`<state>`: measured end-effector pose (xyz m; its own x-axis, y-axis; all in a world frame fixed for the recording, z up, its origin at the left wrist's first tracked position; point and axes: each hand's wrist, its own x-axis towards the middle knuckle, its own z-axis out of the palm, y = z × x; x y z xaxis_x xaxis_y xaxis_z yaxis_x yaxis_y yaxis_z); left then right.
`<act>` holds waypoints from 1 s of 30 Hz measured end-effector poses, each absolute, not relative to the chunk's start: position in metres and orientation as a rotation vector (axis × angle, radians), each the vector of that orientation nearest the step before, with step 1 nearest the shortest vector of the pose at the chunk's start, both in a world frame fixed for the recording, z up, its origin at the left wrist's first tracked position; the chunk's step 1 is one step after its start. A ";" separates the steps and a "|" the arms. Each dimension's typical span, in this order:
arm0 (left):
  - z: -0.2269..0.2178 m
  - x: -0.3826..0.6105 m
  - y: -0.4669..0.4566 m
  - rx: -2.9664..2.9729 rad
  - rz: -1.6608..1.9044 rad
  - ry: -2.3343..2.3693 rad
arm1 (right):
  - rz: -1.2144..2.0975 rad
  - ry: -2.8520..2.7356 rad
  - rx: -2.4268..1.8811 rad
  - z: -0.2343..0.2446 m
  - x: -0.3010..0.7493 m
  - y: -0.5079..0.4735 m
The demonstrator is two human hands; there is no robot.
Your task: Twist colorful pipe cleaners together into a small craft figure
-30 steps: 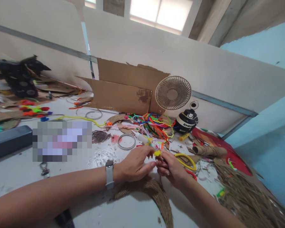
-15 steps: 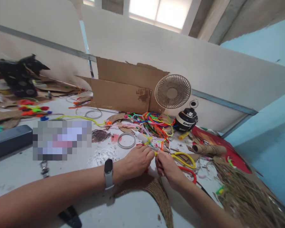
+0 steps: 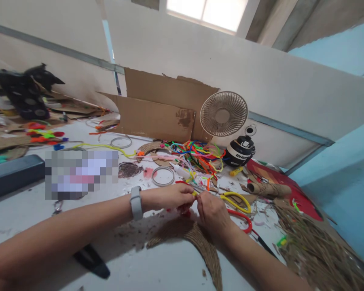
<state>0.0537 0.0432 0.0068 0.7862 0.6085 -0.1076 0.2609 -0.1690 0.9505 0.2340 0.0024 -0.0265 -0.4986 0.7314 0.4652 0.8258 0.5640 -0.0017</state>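
My left hand (image 3: 179,197) and my right hand (image 3: 214,213) meet over the white table, fingers pinched together. Between the fingertips shows a short yellow fuzzy piece, apparently a pipe cleaner (image 3: 195,193); most of it is hidden. Something red and fuzzy (image 3: 185,211) is partly visible beneath my left hand. Nearer to me lies a curved brown crescent (image 3: 197,238) with a ridged, cord-like surface. Just right of my right hand are a yellow scissor handle (image 3: 246,205) and a red scissor handle (image 3: 248,223). Beyond my hands stands or leans a white glue bottle (image 3: 182,172).
Tangled colourful pipe cleaners (image 3: 200,155) lie behind my hands, near a tape-like ring (image 3: 163,176). A fan (image 3: 223,115) and a black bottle (image 3: 238,151) stand at the back. Rightward are a cardboard tube (image 3: 269,189) and a heap of brown strands (image 3: 318,246).
My left wrist has rolled, so the watch face has turned out of sight and the strap shows. The red fuzzy thing below shows more. My right hand has turned slightly; the view has shifted a little.
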 end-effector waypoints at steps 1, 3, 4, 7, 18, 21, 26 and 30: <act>0.009 0.051 0.045 1.634 0.292 0.650 | -0.319 -2.435 -1.202 -0.026 0.235 0.002; 0.012 0.048 0.047 1.414 0.189 0.635 | -0.249 -2.484 -1.122 -0.024 0.236 0.001; 0.013 0.047 0.047 1.338 0.160 0.637 | -0.167 -2.474 -1.114 -0.023 0.236 0.001; 0.012 0.046 0.049 1.283 0.141 0.627 | 0.275 -2.260 -1.224 -0.020 0.232 0.000; -0.001 0.042 0.053 2.688 0.872 0.735 | 1.546 -1.211 -1.318 0.001 0.213 -0.002; -0.007 0.047 0.049 2.767 0.778 0.787 | 1.622 -1.160 -1.318 0.002 0.211 -0.005; -0.017 0.058 0.041 2.383 0.790 0.730 | 1.530 -1.277 -1.325 -0.006 0.210 -0.009; -0.018 0.062 0.039 2.187 0.829 0.719 | 1.268 -1.526 -1.368 -0.008 0.214 -0.007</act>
